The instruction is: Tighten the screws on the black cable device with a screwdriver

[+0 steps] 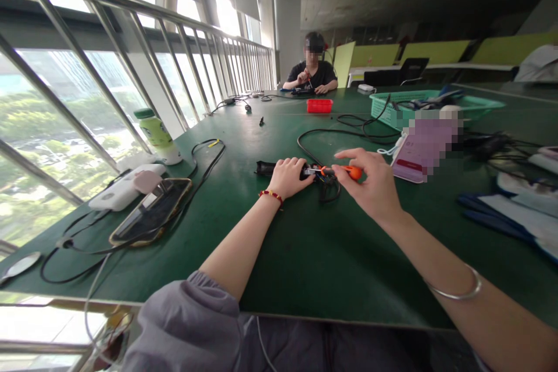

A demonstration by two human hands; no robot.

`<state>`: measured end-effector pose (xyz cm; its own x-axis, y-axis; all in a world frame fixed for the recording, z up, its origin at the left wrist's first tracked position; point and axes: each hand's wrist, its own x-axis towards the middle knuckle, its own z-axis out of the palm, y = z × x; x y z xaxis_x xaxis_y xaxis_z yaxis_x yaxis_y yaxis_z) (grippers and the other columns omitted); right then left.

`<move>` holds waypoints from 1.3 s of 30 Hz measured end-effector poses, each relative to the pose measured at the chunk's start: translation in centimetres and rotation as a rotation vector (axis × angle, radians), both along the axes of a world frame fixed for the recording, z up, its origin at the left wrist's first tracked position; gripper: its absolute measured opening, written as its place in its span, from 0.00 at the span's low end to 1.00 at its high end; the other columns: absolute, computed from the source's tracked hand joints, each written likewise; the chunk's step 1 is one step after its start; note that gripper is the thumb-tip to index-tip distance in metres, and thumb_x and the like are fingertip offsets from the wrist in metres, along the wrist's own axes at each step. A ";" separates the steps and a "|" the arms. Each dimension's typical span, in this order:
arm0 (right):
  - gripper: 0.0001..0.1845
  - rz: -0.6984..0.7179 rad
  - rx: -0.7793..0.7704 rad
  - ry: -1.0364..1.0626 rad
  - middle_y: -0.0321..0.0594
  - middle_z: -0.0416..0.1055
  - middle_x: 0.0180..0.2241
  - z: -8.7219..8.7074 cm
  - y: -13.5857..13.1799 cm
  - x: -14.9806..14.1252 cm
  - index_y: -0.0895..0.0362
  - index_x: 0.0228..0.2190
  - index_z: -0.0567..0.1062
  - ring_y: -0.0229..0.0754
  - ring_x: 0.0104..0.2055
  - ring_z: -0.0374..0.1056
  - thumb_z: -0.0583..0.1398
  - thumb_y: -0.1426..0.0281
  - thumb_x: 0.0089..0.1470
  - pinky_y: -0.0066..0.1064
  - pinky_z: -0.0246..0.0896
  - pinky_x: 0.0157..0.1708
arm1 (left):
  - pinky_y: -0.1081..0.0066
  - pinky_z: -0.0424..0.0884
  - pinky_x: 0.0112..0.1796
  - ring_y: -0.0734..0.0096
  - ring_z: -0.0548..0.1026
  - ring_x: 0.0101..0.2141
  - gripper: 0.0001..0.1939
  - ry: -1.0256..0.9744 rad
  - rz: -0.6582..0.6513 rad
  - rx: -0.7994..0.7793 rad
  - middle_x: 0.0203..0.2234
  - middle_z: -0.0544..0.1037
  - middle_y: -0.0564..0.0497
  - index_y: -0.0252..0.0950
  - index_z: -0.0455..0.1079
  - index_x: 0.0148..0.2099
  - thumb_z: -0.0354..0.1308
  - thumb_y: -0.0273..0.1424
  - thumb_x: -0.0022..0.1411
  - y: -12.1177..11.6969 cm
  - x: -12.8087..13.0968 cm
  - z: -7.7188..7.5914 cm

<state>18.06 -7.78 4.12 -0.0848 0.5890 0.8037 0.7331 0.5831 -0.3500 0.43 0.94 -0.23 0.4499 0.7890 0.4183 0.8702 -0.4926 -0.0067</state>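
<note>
My left hand [288, 176] is closed over a black oblong device [264, 168] lying on the green table [305, 244], pressing it down. My right hand [370, 183] pinches a small screwdriver with an orange handle [349, 171], its metal tip pointing left at the end of the device by my left fingers. A black cable [328, 189] loops under the two hands and runs off toward the far side.
A phone in a case [150, 212], a white power bank [120, 190] and a green-capped bottle [157, 135] lie at left by the window rail. A red tray [319, 106], a green basket [418, 106] and a pink blurred card [425, 148] sit further off. Another person [311, 70] works at the far end.
</note>
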 end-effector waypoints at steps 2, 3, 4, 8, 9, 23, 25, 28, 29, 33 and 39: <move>0.13 0.010 0.012 0.015 0.33 0.67 0.22 0.0 0.0 0.0 0.53 0.40 0.72 0.42 0.29 0.66 0.58 0.62 0.52 0.40 0.61 0.42 | 0.61 0.63 0.45 0.58 0.72 0.44 0.21 0.001 0.003 -0.004 0.42 0.75 0.46 0.37 0.67 0.48 0.49 0.46 0.62 0.0 0.0 0.0; 0.15 0.017 0.025 0.022 0.34 0.68 0.24 0.0 0.0 0.0 0.53 0.42 0.71 0.42 0.30 0.66 0.58 0.64 0.51 0.39 0.61 0.42 | 0.61 0.63 0.45 0.58 0.72 0.44 0.21 0.003 0.003 -0.005 0.42 0.75 0.46 0.37 0.67 0.49 0.49 0.46 0.62 0.0 0.0 0.0; 0.18 0.022 0.042 0.024 0.35 0.69 0.27 0.1 0.0 0.0 0.53 0.45 0.70 0.43 0.32 0.67 0.59 0.65 0.50 0.40 0.62 0.42 | 0.61 0.63 0.45 0.58 0.72 0.44 0.21 0.004 0.004 -0.007 0.42 0.75 0.46 0.38 0.67 0.49 0.49 0.46 0.62 0.0 0.0 0.0; 0.20 0.020 0.108 -0.005 0.38 0.72 0.33 0.2 0.0 0.1 0.53 0.46 0.69 0.45 0.37 0.68 0.59 0.69 0.48 0.43 0.60 0.46 | 0.62 0.63 0.45 0.59 0.72 0.44 0.21 0.006 0.004 -0.009 0.42 0.75 0.46 0.37 0.67 0.49 0.49 0.46 0.62 0.0 0.0 0.0; 0.18 0.012 0.111 -0.013 0.37 0.72 0.30 0.2 0.0 0.1 0.53 0.44 0.70 0.45 0.36 0.68 0.59 0.68 0.49 0.43 0.59 0.47 | 0.62 0.63 0.45 0.59 0.72 0.44 0.21 0.007 0.004 -0.008 0.42 0.75 0.46 0.37 0.67 0.48 0.49 0.46 0.62 0.0 0.0 0.0; 0.09 0.002 0.074 -0.059 0.36 0.72 0.25 0.2 0.0 -0.1 0.53 0.36 0.72 0.45 0.34 0.67 0.59 0.66 0.51 0.42 0.60 0.44 | 0.61 0.63 0.45 0.58 0.72 0.44 0.21 0.014 0.004 -0.007 0.41 0.75 0.46 0.38 0.67 0.48 0.49 0.47 0.62 0.1 0.0 -0.1; 0.09 0.002 0.063 -0.043 0.34 0.68 0.20 0.1 0.0 -0.1 0.53 0.35 0.73 0.45 0.32 0.66 0.59 0.63 0.52 0.42 0.60 0.44 | 0.61 0.63 0.45 0.58 0.72 0.43 0.21 0.013 0.001 0.001 0.41 0.75 0.46 0.37 0.67 0.48 0.48 0.47 0.62 0.1 0.0 -0.1; 0.16 0.025 0.066 0.001 0.36 0.69 0.26 0.0 0.0 -0.1 0.55 0.43 0.71 0.44 0.33 0.66 0.59 0.65 0.51 0.41 0.62 0.43 | 0.61 0.64 0.44 0.57 0.72 0.43 0.21 0.014 0.004 0.008 0.41 0.75 0.45 0.37 0.67 0.48 0.48 0.47 0.62 0.0 0.0 0.0; 0.20 0.036 0.072 0.017 0.38 0.70 0.30 0.0 0.0 0.0 0.55 0.46 0.69 0.44 0.35 0.67 0.59 0.66 0.51 0.41 0.63 0.44 | 0.61 0.64 0.44 0.57 0.72 0.43 0.21 0.014 0.006 0.008 0.41 0.75 0.45 0.36 0.67 0.48 0.48 0.47 0.62 0.0 0.0 0.0; 0.21 0.048 0.083 0.014 0.39 0.71 0.33 0.1 0.0 -0.1 0.55 0.48 0.67 0.45 0.37 0.67 0.59 0.68 0.50 0.42 0.62 0.45 | 0.61 0.63 0.44 0.58 0.72 0.43 0.21 0.017 0.009 0.002 0.41 0.75 0.46 0.37 0.67 0.48 0.48 0.46 0.62 0.0 0.1 0.1; 0.17 0.036 0.077 0.016 0.34 0.68 0.24 0.1 -0.1 -0.1 0.54 0.44 0.70 0.43 0.31 0.66 0.59 0.65 0.51 0.40 0.62 0.43 | 0.61 0.63 0.44 0.58 0.72 0.43 0.21 0.022 0.009 0.000 0.41 0.75 0.46 0.37 0.67 0.48 0.48 0.47 0.62 0.0 0.1 0.1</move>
<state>17.95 -7.84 4.24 -0.0916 0.5224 0.8478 0.7056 0.6348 -0.3149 0.57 0.91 -0.15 0.4520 0.7928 0.4089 0.8741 -0.4850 -0.0259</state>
